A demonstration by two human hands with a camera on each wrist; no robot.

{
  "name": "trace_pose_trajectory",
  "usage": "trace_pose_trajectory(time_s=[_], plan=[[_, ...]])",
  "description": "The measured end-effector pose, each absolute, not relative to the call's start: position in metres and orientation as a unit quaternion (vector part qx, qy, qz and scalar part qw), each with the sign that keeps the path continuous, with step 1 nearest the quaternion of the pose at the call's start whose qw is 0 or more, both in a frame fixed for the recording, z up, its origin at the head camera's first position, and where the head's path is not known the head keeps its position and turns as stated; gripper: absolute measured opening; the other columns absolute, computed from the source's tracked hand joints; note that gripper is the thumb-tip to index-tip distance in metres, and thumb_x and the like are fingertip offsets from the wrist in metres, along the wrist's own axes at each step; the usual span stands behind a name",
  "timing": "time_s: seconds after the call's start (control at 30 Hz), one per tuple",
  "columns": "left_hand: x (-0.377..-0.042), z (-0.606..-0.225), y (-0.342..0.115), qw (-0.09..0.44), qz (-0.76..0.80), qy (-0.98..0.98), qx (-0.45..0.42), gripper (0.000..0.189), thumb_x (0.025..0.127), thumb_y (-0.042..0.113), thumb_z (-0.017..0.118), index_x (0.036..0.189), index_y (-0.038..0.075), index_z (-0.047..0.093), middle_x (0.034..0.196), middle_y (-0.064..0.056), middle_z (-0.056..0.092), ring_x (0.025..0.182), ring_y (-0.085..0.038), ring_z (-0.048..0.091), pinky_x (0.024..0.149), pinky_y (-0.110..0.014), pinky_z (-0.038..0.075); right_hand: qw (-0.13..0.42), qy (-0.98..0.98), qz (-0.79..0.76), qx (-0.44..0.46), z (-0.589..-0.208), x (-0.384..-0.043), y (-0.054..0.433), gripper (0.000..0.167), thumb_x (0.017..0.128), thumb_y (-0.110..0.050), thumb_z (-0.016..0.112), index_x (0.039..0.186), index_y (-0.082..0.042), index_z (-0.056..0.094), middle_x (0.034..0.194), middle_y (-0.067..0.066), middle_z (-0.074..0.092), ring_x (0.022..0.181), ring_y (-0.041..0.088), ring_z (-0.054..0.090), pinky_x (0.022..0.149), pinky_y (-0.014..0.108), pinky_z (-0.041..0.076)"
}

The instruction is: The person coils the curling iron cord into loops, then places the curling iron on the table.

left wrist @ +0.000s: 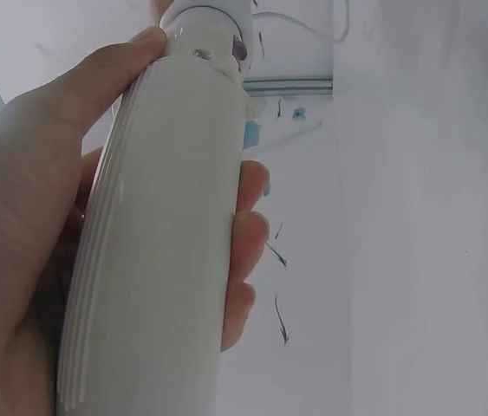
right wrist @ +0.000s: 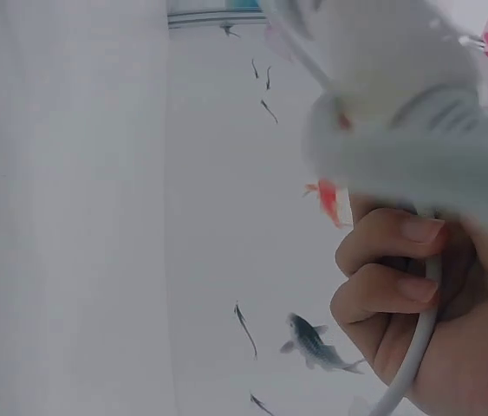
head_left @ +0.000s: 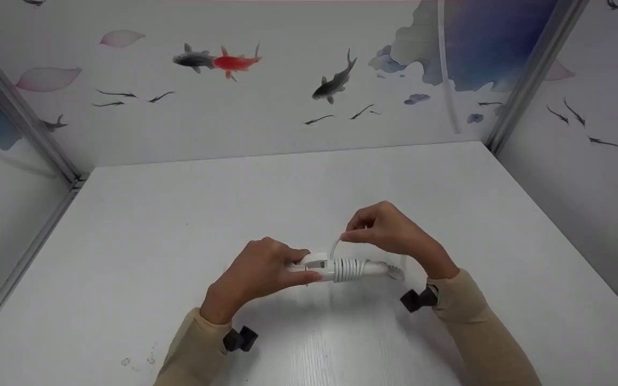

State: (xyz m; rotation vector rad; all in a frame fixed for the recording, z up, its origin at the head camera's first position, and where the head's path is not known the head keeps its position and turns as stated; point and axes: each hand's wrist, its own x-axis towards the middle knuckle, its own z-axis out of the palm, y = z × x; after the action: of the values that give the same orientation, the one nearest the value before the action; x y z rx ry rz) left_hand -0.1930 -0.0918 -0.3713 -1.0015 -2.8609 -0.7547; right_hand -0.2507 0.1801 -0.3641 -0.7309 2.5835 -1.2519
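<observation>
Above the table, my left hand (head_left: 263, 268) holds a white, wand-shaped handheld appliance (head_left: 317, 266) level. In the left wrist view its thick cylindrical body (left wrist: 161, 225) has fine ribs along one side, with my thumb near a narrower joint and my fingers curled around the far side. A white cord (head_left: 347, 269) is wound in several tight turns about the appliance's right part. My right hand (head_left: 392, 228), raised above the coils, pinches a free stretch of that cord. The right wrist view shows the cord (right wrist: 421, 334) running under the curled fingers; the nearer white parts there are blurred.
The white table (head_left: 142, 225) is bounded by a back panel (head_left: 277, 123) and side panels printed with fish and petals. Metal posts (head_left: 534, 80) stand at the back corners. Small dark camera mounts (head_left: 419, 299) are on both wrists.
</observation>
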Motion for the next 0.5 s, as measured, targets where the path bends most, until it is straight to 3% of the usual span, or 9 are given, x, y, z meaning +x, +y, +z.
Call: trace_pose_trajectory(time_s=[0.13, 0.33, 0.5], plan=[[-0.193, -0.373, -0.091, 0.02, -0.223, -0.927, -0.301, 0.047, 0.089, 0.052, 0.07, 0.119, 0.016, 0.075, 0.094, 0.0, 0.078, 0.061, -0.006, 0.046, 0.055, -0.02, 0.039, 0.074, 0.871, -0.411, -0.261, -0.358, -0.244, 0.177, 0.01, 0.091, -0.022, 0.074, 0.091, -0.013, 0.078, 0.083, 0.004, 0.07, 0.067, 0.013, 0.051, 0.063, 0.024, 0.045], [-0.194, -0.375, -0.09, 0.029, -0.234, -0.936, -0.261, 0.05, 0.089, 0.053, 0.069, 0.122, 0.015, 0.074, 0.102, -0.002, 0.078, 0.066, -0.008, 0.053, 0.058, -0.022, 0.043, 0.038, 0.882, -0.386, -0.269, -0.35, -0.233, 0.171, 0.011, 0.092, -0.023, 0.073, 0.093, -0.014, 0.078, 0.084, 0.0, 0.072, 0.068, 0.014, 0.051, 0.062, 0.024, 0.044], [-0.194, -0.377, -0.09, 0.054, -0.243, -0.937, -0.244, 0.045, 0.09, 0.049, 0.07, 0.119, 0.016, 0.075, 0.095, -0.001, 0.077, 0.068, -0.009, 0.056, 0.061, -0.024, 0.044, 0.023, 0.878, -0.378, -0.292, -0.347, -0.227, 0.167, 0.015, 0.095, -0.021, 0.069, 0.099, -0.01, 0.078, 0.089, 0.002, 0.073, 0.07, 0.014, 0.052, 0.062, 0.024, 0.045]])
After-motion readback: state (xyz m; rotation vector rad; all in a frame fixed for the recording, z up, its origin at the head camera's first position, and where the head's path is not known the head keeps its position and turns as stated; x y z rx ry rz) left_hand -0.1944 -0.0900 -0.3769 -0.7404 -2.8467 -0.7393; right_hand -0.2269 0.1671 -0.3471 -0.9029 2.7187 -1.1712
